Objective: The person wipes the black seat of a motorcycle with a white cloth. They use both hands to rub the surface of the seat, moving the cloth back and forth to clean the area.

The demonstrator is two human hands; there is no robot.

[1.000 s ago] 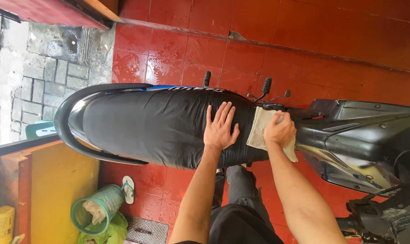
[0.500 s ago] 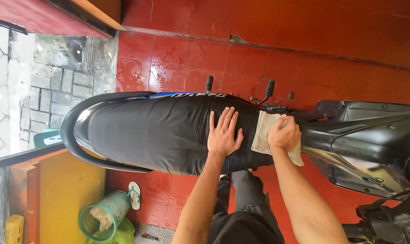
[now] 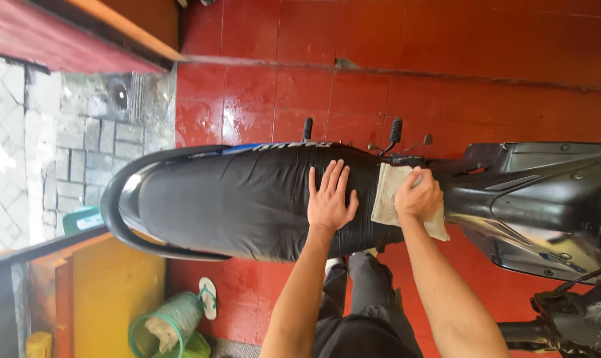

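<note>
Left hand is laid flat, fingers spread, on the black seat. Right hand is closed on a pale cloth, pressed at the seat's front end. Little has shifted since a second ago; wiping appears confined there.

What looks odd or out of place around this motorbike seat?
A single sandal lies alone on the red tiled floor, its pair not in view. The tiles look wet and shiny. Otherwise nothing stands out: the left hand rests flat on the black seat, and the right hand presses a pale cloth.

Glossy black seat, rough pale cloth, wet tiles
</note>
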